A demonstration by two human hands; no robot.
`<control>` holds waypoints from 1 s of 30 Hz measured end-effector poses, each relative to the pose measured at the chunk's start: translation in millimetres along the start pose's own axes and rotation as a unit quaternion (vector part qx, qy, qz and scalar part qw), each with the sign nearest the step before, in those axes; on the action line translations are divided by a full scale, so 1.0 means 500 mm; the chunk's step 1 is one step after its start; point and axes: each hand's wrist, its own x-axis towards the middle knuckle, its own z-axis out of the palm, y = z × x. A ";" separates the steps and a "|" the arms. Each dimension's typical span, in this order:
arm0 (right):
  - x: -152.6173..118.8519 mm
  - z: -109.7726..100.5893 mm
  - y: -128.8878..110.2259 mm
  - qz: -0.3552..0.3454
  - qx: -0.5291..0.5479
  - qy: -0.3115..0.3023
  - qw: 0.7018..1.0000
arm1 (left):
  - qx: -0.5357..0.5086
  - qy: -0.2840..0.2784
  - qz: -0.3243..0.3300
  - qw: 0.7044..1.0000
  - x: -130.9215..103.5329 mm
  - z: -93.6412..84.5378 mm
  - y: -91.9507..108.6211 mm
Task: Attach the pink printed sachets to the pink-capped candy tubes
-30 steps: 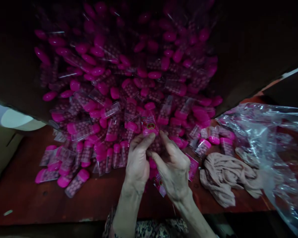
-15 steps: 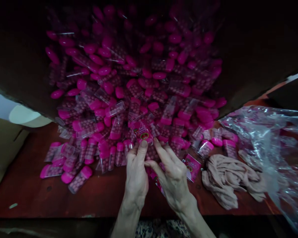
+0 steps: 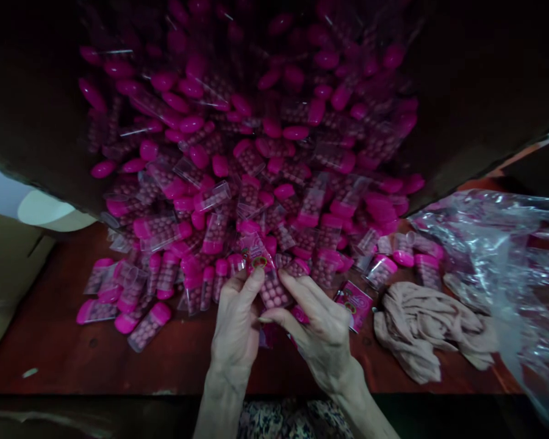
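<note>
My left hand (image 3: 235, 326) pinches a pink printed label sleeve (image 3: 258, 253), its thumb lying over the lower edge. Below and touching it is a small clear container (image 3: 274, 292) of pink balls, gripped between my right hand's (image 3: 318, 326) thumb and forefinger. I cannot tell whether the sleeve is around the container or only against it. More pink printed material shows partly under my right hand. A separate printed label (image 3: 354, 306) lies on the table just right of that hand.
A large heap of pink-capped containers (image 3: 215, 235) spills from a dark box onto the red-brown table (image 3: 165, 366). Several lie loose at the left. On the right are a crumpled beige cloth (image 3: 421, 329) and clear plastic film (image 3: 507, 262). A pale round object (image 3: 50, 210) stands far left.
Both hands have shifted slightly left. The container of pink balls now shows more plainly between them, and the printed sleeve has tilted and moved a little left.
</note>
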 end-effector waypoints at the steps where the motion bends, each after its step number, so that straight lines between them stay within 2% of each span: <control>1: -0.001 0.002 0.000 0.006 0.000 0.007 1.000 | 0.011 -0.010 -0.002 1.000 -0.004 0.002 -0.002; 5: -0.006 0.009 0.001 0.052 0.018 0.029 0.998 | 0.026 -0.049 -0.028 0.998 -0.012 0.001 -0.004; 9: -0.009 0.009 0.004 0.048 0.016 0.021 0.998 | 0.021 -0.048 -0.040 0.998 -0.006 -0.007 -0.001; 11: -0.009 0.007 0.003 0.044 0.002 0.015 0.999 | 0.023 -0.024 -0.034 0.999 -0.007 -0.008 -0.002; 14: -0.008 0.003 -0.001 0.039 -0.014 0.013 0.999 | 0.027 0.044 -0.038 0.998 -0.014 -0.007 -0.007; 16: -0.007 0.001 -0.003 0.027 -0.018 0.015 0.999 | 0.023 0.060 -0.044 0.997 -0.020 -0.008 -0.009; 19: -0.008 0.000 -0.002 0.000 -0.024 0.020 0.999 | 0.021 0.032 -0.059 0.998 -0.024 -0.014 -0.007; 22: -0.015 0.003 0.001 -0.017 -0.030 0.032 0.999 | 0.018 0.026 -0.065 0.997 -0.022 -0.022 -0.001; 27: -0.032 0.006 0.000 -0.011 -0.021 0.031 0.999 | 0.020 -0.017 -0.040 0.999 -0.015 -0.027 0.006; 30: -0.030 0.000 -0.003 -0.001 -0.011 0.021 1.000 | 0.033 -0.026 -0.061 0.997 -0.017 -0.024 0.000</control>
